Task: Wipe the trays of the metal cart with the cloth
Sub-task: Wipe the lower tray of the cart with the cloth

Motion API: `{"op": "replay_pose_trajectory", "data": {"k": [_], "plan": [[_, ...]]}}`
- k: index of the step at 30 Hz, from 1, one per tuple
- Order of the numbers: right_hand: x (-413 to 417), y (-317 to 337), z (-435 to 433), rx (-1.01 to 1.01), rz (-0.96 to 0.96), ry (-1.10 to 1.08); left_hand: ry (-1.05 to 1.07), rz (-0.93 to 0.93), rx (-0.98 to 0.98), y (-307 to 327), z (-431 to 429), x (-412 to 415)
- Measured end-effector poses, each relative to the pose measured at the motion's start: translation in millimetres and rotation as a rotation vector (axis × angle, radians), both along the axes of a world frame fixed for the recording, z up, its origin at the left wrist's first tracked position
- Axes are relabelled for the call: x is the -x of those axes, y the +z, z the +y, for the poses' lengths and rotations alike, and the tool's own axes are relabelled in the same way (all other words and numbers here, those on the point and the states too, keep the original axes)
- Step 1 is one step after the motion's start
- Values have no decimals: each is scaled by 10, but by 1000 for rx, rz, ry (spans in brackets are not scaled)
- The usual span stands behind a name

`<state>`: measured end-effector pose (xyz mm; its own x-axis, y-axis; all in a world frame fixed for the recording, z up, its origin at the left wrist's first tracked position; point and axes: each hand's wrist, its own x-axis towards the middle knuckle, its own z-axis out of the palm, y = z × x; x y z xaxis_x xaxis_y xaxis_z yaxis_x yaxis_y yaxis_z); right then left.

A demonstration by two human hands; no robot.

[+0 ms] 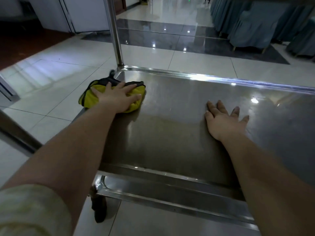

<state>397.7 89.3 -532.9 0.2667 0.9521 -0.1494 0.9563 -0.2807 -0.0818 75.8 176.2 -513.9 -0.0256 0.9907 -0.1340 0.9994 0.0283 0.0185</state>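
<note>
The tray point(204, 76) in front of me holds only the cloth point(90, 100) and my two hands. The yellow cloth with its dark border lies bunched at the tray's far left corner, just beside the upright post point(114, 34), and part of it hangs out over the left rim. My left hand point(117, 97) lies flat on top of it, fingers spread and straight, pressing it down. My right hand point(223, 120) rests palm down on the bare metal, fingers splayed, well apart from the cloth. Between them and off to the right the tray's floor is bare steel, bounded by a low raised rim along the far side. Below the near rim a lower tray point(153, 189) shows, with a wheel point(99, 210) at its left corner on the tiled floor point(51, 74).
</note>
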Motion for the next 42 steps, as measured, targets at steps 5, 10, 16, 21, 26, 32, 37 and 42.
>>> {"op": "replay_pose_trajectory", "data": {"k": [5, 10, 16, 21, 26, 32, 37, 42], "plan": [[28, 28, -40, 6, -17, -1, 39, 15, 12, 12, -152, -119], [-16, 38, -53, -25, 50, 31, -124, -53, 7, -30, -544, -851], [-435, 208, -366, -159, 328, 147, -153, -68, 14, -24, -732, -1173], [-789, 26, -730, -112, 24, 157, -105, -75, 36, -12, -724, -1354], [-803, -16, -707, -138, 19, 155, -232, -86, 21, -13, -938, -2281], [-859, -14, -733, -164, 51, 170, -310, -125, -17, -69, -1120, -2606], [-873, -17, -691, -148, 39, 169, -152, -119, -9, -38, -873, -1411], [-783, -30, -675, -122, 21, 150, 46, -60, -3, -18, -835, -551]]}}
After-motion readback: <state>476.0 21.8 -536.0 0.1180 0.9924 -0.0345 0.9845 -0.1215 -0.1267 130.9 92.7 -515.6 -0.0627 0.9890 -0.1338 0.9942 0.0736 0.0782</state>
